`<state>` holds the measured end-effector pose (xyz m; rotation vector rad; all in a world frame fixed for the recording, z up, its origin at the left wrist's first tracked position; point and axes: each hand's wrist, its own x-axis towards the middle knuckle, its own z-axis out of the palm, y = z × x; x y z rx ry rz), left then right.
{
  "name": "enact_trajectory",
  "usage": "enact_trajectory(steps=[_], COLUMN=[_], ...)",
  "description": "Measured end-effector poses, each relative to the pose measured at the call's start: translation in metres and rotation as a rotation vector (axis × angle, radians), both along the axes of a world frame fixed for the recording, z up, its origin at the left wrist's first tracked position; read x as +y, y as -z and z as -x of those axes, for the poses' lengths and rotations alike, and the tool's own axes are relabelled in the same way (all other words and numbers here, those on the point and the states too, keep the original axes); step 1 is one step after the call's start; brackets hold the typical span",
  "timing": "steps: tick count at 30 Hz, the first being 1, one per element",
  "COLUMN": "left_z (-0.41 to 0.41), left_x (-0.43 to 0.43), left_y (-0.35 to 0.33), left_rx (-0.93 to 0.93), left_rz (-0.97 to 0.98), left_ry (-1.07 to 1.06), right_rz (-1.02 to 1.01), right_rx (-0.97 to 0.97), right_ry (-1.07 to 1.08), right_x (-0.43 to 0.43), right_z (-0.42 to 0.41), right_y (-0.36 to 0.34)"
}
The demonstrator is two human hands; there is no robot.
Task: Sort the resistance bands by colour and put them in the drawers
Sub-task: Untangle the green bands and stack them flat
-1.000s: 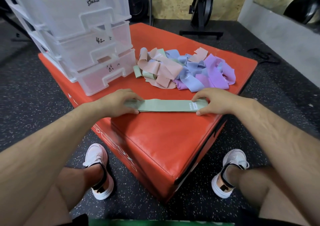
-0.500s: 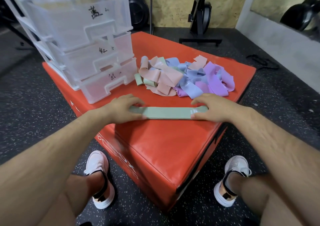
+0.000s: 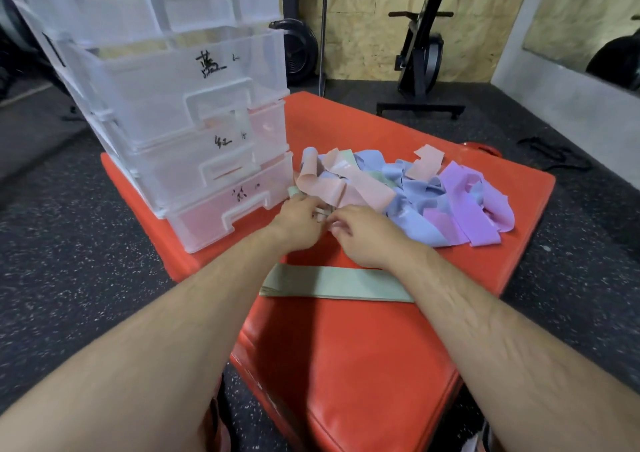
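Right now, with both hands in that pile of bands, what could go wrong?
1. The bands in the pile overlap, pink over blue and green, so pulling one out may drag others along, perhaps off the red box.
2. The flat green band lies under both forearms, one end at the box's edge; drawing the arms back could sweep it to the floor.

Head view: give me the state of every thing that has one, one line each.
flat green band, lying flattened on the red box, not held
band pile, tangled heap of pink, blue, purple and green
drawers, appear shut
left hand, at the pile's near edge, grip blurred
right hand, fingers curled beside the left hand, grip blurred
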<state>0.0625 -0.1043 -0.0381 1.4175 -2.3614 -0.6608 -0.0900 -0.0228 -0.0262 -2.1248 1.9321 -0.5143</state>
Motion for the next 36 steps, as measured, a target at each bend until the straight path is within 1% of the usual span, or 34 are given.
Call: enact_trajectory(steps=[2,5,7,10,14,16,19,22,25,29,30,32,34,36], left_z=[0.009,0.016,0.018,0.023,0.023,0.021,0.015,0.007,-0.002,-0.016,-0.021,-0.032,-0.042,-0.051], left_x=[-0.006,-0.013,-0.008,-0.002,0.009,0.013,0.023,0.032,0.041,0.047,0.047,0.048,0.052,0.054], left_y=[0.003,0.003,-0.008,-0.020,-0.042,-0.055,-0.072,-0.080,-0.085,-0.082,-0.081,-0.082,-0.084,-0.086], left_rx=[0.037,0.160,0.290,0.520,0.710,0.770,0.800,0.824,0.847,0.879,0.872,0.777,0.655,0.592], left_rz=[-0.003,-0.085,-0.119,-0.190,-0.231,-0.231,-0.232,-0.277,-0.309,-0.309,-0.291,-0.197,-0.079,-0.034], left_ry=[-0.039,-0.139,-0.219,-0.309,-0.328,-0.301,-0.271,-0.253,-0.254,-0.300,-0.309,-0.298,-0.263,-0.255], right_rz=[0.015,0.059,0.097,0.131,0.150,0.157,0.197,0.192,0.190,0.112,0.121,0.214,0.302,0.276], right_rx=[0.009,-0.009,-0.029,-0.127,-0.211,-0.313,-0.510,-0.595,-0.582,-0.637,-0.638,-0.612,-0.534,-0.460], right_ry=[0.043,0.112,0.130,0.123,0.149,0.177,0.195,0.162,0.102,0.036,0.021,-0.001,-0.081,-0.176], right_x=[-0.007,-0.012,-0.012,-0.009,-0.006,-0.004,-0.001,0.002,0.007,0.014,0.015,0.017,0.013,0.004], right_z=[-0.001,0.000,0.002,0.005,0.011,0.012,0.012,0.008,0.000,-0.013,-0.017,-0.023,-0.029,-0.035], right_y=[0.000,-0.002,-0.005,-0.012,-0.023,-0.029,-0.036,-0.042,-0.045,-0.040,-0.040,-0.045,-0.047,-0.044])
